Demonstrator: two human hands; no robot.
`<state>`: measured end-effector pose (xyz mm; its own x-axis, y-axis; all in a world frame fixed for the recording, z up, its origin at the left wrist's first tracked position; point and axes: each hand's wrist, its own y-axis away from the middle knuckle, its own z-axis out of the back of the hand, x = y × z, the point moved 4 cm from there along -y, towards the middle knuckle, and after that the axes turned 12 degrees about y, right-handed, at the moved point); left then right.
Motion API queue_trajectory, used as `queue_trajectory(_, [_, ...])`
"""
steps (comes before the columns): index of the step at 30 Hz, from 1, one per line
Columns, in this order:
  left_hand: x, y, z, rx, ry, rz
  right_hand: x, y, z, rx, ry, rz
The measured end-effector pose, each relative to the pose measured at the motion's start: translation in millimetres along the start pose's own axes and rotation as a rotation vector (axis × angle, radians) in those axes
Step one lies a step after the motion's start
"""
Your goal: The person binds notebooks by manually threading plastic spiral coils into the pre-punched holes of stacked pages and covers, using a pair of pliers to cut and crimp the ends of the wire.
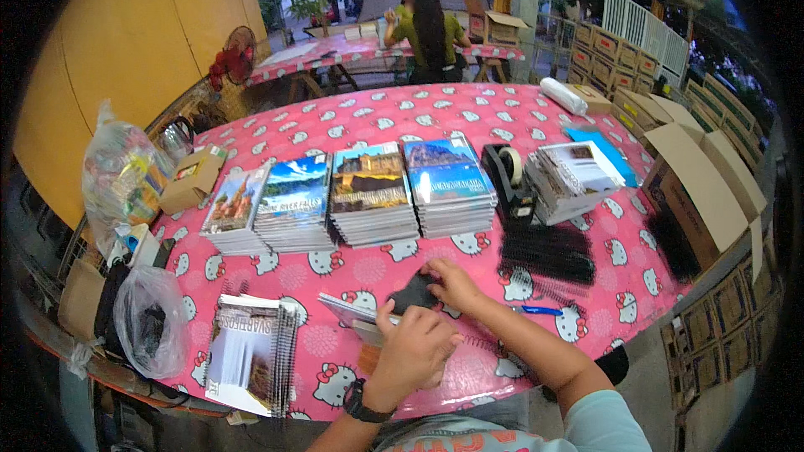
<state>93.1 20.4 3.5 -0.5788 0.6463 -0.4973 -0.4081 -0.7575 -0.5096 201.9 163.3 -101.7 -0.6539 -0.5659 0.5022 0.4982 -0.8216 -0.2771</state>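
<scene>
Four booklet stacks [352, 197] and black combs [548, 251] flank both hands [431, 318].

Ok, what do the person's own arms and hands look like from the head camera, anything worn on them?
Both hands are bare, with no gloves. The left hand has a black wristwatch strapped round the wrist, and that forearm is uncovered. The right hand has nothing on its wrist; its arm is uncovered up to a short pale mint-green sleeve at the lower edge of the picture. No rings can be made out.
</scene>
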Motion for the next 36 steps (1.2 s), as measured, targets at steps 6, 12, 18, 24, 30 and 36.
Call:
queue_trajectory(6, [13.8,8.9,-8.7,0.084,-0.072,0.090,6.0,16.7,8.6,0.005,0.284,0.193])
queue_trajectory(12, [12.6,5.0,-6.0,0.022,0.039,0.075,11.1,22.3,-2.8,0.021,0.352,0.103])
queue_trajectory(18, [5.1,3.3,3.8,-0.052,0.065,0.036,14.0,63.7,20.0,0.144,-1.261,-0.227])
queue_trajectory(24, [3.7,-2.2,8.6,-0.067,0.102,0.036,21.1,89.9,43.5,0.132,-1.403,-0.167])
queue_trajectory(30, [18.6,2.1,27.9,-0.138,0.102,0.071,44.7,83.4,90.5,0.074,-0.789,-0.057])
queue_trajectory(36, [26.8,10.9,33.6,-0.183,0.107,0.125,42.8,67.7,109.1,0.126,-0.155,-0.070])
